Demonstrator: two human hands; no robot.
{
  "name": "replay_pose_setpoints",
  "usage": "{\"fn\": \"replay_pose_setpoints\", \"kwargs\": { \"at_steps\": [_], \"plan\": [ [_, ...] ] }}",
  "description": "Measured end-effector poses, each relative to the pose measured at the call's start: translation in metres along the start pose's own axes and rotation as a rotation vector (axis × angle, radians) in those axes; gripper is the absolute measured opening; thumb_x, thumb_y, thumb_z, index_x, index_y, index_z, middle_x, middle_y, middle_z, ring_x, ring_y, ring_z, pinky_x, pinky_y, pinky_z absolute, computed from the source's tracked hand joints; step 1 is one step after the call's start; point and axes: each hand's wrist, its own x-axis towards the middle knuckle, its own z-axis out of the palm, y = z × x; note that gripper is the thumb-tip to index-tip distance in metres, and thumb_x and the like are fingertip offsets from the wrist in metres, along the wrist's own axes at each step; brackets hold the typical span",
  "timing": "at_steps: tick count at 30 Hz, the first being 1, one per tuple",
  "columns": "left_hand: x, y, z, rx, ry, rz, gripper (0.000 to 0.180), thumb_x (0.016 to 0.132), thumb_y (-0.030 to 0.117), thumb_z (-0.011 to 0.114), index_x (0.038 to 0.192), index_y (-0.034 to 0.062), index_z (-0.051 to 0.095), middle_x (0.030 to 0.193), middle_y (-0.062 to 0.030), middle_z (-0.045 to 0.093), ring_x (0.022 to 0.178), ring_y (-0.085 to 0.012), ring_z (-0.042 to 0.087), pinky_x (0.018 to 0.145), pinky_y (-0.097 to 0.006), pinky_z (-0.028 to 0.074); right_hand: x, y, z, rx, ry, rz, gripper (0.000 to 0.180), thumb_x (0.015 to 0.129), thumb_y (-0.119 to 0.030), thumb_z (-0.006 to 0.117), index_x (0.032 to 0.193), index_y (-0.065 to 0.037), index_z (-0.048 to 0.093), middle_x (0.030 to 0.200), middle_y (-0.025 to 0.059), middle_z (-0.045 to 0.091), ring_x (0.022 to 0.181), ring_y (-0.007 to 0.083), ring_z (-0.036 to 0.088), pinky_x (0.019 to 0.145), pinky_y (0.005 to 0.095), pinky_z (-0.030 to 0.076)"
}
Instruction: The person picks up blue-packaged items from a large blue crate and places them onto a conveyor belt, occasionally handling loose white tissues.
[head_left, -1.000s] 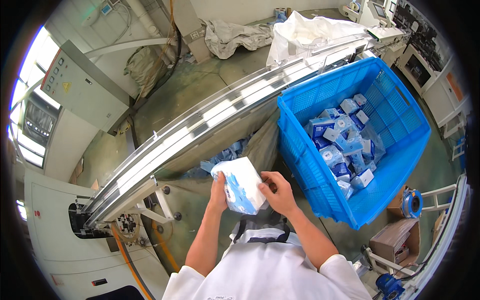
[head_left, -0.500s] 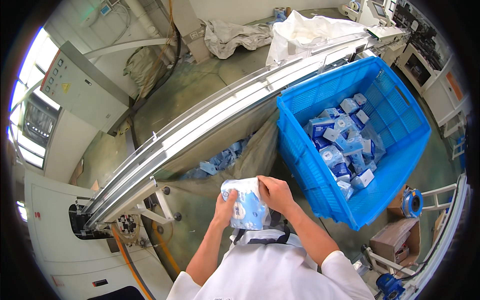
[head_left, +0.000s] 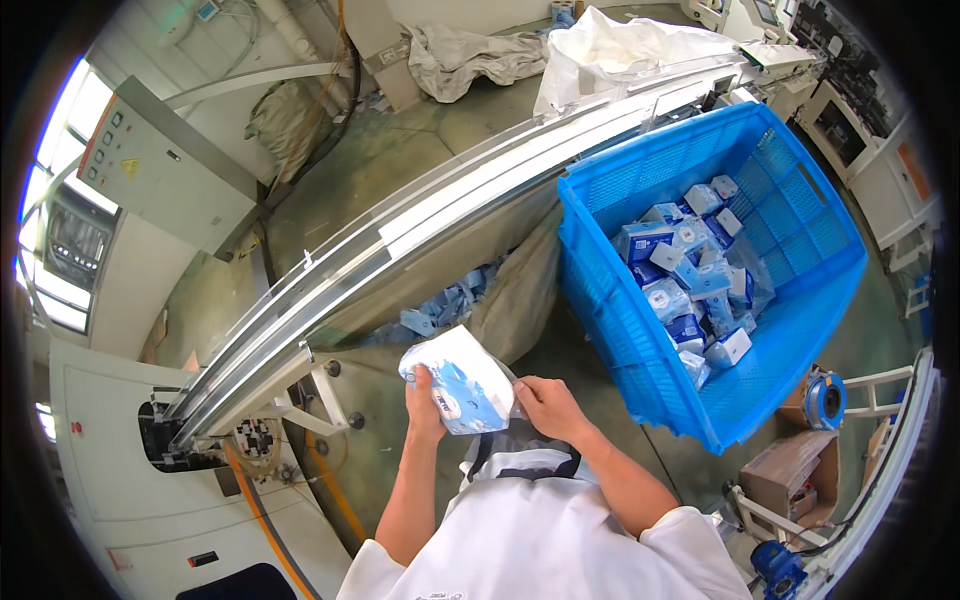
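A soft tissue pack (head_left: 462, 385) in blue and white wrapping is held tilted in front of my chest. My left hand (head_left: 424, 402) grips it at its left side, thumb across the printed face. At the pack's right end, which shows plain white, my right hand (head_left: 552, 408) is closed in a pinch on the edge of the thin plastic wrapper (head_left: 517, 402). The fingers under the pack are hidden.
To the right stands a big blue plastic crate (head_left: 640, 345) with several tissue packs (head_left: 690, 238) heaped inside. A pale conveyor rail (head_left: 440, 225) runs beyond my hands, with a grey-brown sack (head_left: 525, 285) of blue wrappers or packs below it. A cardboard box (head_left: 790, 470) lies at lower right.
The pack has moved left and turned, so its white right end now shows. My right hand has gone from the pack's top corner to the wrapper edge, slightly lower.
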Motion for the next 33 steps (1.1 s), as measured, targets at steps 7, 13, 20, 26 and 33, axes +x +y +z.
{"fn": "replay_pose_setpoints", "kwargs": {
  "at_steps": [7,13,20,26,33],
  "plan": [
    [-0.005,0.014,0.01,-0.126,-0.02,0.121,0.067,0.092,0.056,0.049,0.133,0.0041,0.039,0.123,-0.0131,0.055,0.107,-0.0287,0.058,0.09,-0.045,0.049,-0.007,-0.021,0.004,0.01,0.065,-0.031,0.027,0.092,-0.018,0.048,0.077,0.002,0.057,0.069,0.0222,0.058,0.068,0.0413,0.058,0.06,0.0444,0.045],
    [0.019,0.002,0.02,0.939,0.277,0.671,0.06,0.092,0.041,0.053,0.138,0.0061,0.036,0.133,-0.0125,0.047,0.12,-0.0291,0.048,0.103,-0.041,0.039,-0.026,0.102,0.076,-0.245,-0.08,-0.117,0.027,0.09,-0.021,0.049,0.08,0.001,0.06,0.079,0.0249,0.061,0.078,0.0459,0.058,0.07,0.0517,0.045],
    [0.035,0.029,0.051,1.162,0.122,0.83,0.052,0.091,0.03,0.056,0.134,0.0052,0.042,0.129,-0.0119,0.05,0.117,-0.0264,0.05,0.103,-0.036,0.038,0.028,0.041,0.04,-0.045,0.12,-0.078,0.022,0.089,-0.016,0.05,0.085,-0.001,0.066,0.085,0.02,0.065,0.085,0.0372,0.064,0.073,0.0399,0.05],
    [-0.007,0.034,0.058,1.18,0.107,0.851,0.049,0.085,0.028,0.059,0.128,0.0065,0.046,0.123,-0.0113,0.054,0.119,-0.0291,0.049,0.104,-0.042,0.034,0.123,0.031,0.039,-0.209,0.297,0.034,0.023,0.083,-0.017,0.05,0.087,0.001,0.063,0.067,0.0201,0.062,0.07,0.0341,0.065,0.066,0.0438,0.049],
    [0.018,0.003,0.003,0.074,-0.026,0.379,0.045,0.094,0.033,0.046,0.132,0.0089,0.044,0.128,-0.0091,0.053,0.119,-0.0252,0.05,0.102,-0.04,0.039,0.126,0.022,0.038,0.359,0.149,-0.003,0.041,0.092,-0.024,0.052,0.127,-0.001,0.051,0.115,0.0109,0.06,0.097,0.0237,0.06,0.077,0.0343,0.049]
  ]
}}
